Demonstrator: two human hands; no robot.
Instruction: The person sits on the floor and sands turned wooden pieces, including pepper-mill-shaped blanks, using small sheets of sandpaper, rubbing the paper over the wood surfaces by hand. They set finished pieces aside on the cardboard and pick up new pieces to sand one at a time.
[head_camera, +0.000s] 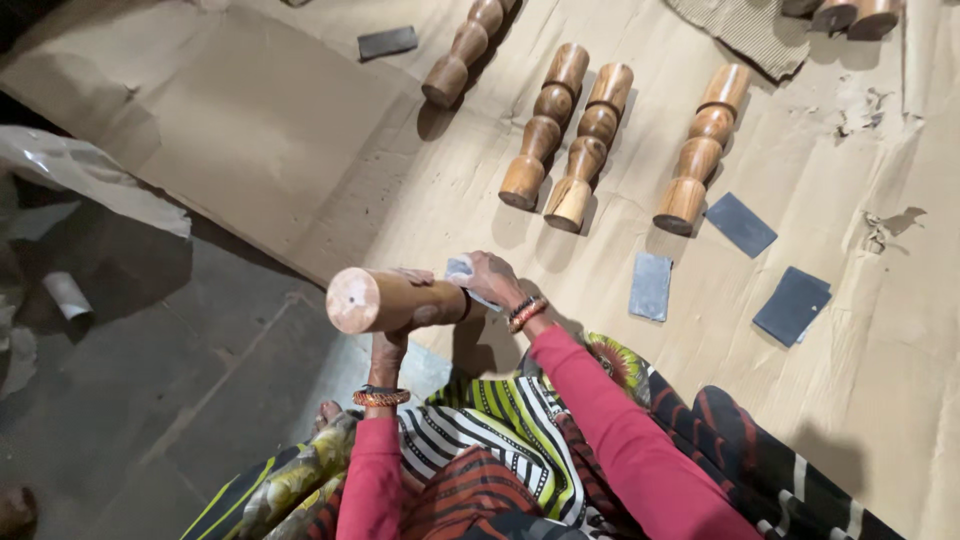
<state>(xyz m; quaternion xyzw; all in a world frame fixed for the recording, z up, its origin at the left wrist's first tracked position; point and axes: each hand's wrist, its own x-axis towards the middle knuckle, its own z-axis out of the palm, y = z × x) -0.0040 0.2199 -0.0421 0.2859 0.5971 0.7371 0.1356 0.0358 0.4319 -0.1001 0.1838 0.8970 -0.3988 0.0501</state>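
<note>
Fingers of right hand are curled down over a small grey sandpaper scrap, pressing it onto the turned wooden leg near its far end. Left hand is under the leg, mostly hidden by it; can't tell how its fingers sit, but it looks to be propping the piece from below. Leg is held off the ground over the person's lap, flat round end facing the camera.

Progress, as a judgement: this looks like sanding, w/ one piece in hand. Four similar legs lie side by side on the cardboard sheet further out, a few more stubs at top right edge. They look smooth and evenly brown, but whether they're done or waiting can't be told from here. Three spare sandpaper pieces lie on the cardboard just right of the person, another dark one near the top. Held leg's surface looks paler and duller than the rest, so prob. not finished yet.
</note>
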